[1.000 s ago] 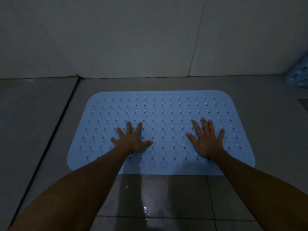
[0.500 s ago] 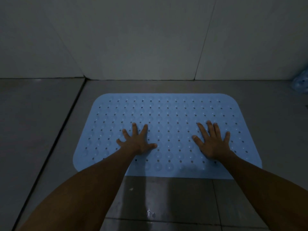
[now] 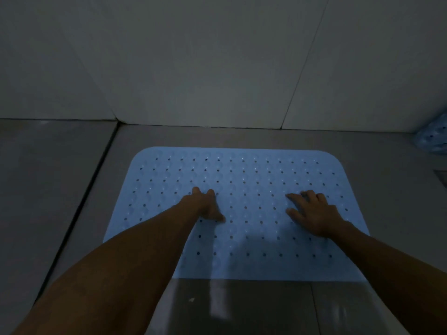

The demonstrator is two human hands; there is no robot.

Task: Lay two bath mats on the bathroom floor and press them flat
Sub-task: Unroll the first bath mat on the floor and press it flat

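Note:
A light blue bath mat (image 3: 242, 175) with rows of small holes lies flat on the grey tiled floor, its far edge close to the wall. My left hand (image 3: 205, 205) rests on the mat's left half, fingers pointing away from me. On the right half sits my right hand (image 3: 312, 211), its fingers loosely bent with the tips touching the mat. Neither hand holds anything. A second blue mat (image 3: 433, 139), bunched up, shows at the right edge against the wall.
White tiled walls (image 3: 217, 68) meet the floor just beyond the mat. A dark groove (image 3: 79, 206) runs along the floor to the left of the mat. The floor tiles (image 3: 242, 308) near me look wet and shiny.
Both hands were spread flat on the mat; now the fingers have drawn together and lifted slightly. The hands sit further up the mat, and the view has moved closer.

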